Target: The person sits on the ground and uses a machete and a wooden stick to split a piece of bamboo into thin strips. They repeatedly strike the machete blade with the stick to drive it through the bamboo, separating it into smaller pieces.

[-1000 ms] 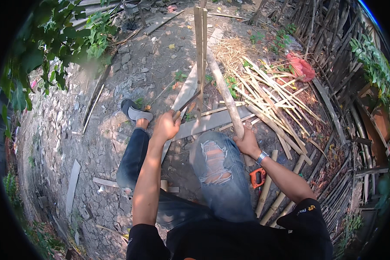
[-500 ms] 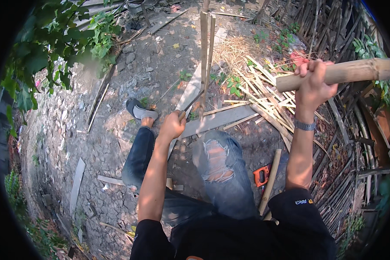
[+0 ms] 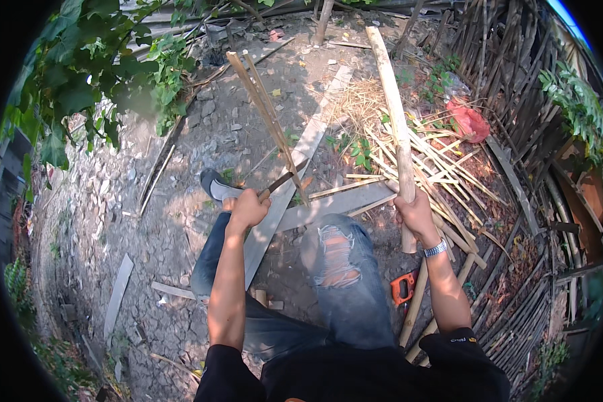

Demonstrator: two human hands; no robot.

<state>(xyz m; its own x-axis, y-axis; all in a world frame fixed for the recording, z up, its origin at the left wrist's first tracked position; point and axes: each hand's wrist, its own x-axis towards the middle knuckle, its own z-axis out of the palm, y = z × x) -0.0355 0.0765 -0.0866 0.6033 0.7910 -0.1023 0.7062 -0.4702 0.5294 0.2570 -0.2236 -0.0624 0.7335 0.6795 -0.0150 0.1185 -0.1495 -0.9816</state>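
Note:
My left hand (image 3: 249, 209) is closed around the handle of a large knife (image 3: 281, 181). Its dark blade lies in the split of a tall bamboo piece (image 3: 261, 104), which leans away to the left with its two halves parted at the top. In my right hand (image 3: 415, 213) is a thick bamboo pole (image 3: 395, 110), gripped near its lower end and pointing away from me. The pole is apart from the split bamboo. A grey plank (image 3: 362, 194) lies on the ground by the split bamboo's foot, just beyond my knee.
Thin bamboo strips (image 3: 442, 161) are piled at the right, beside a red bag (image 3: 469, 122). An orange-handled saw (image 3: 403, 288) lies by my right thigh. A long board (image 3: 301, 144) runs across the dirt. Stacked sticks (image 3: 509, 53) line the right side; leafy vines (image 3: 80, 74) hang at upper left.
My right hand has come down and inward, and its pole has swung from sideways to pointing away. The split bamboo has tilted left; my left hand has shifted slightly left with the knife.

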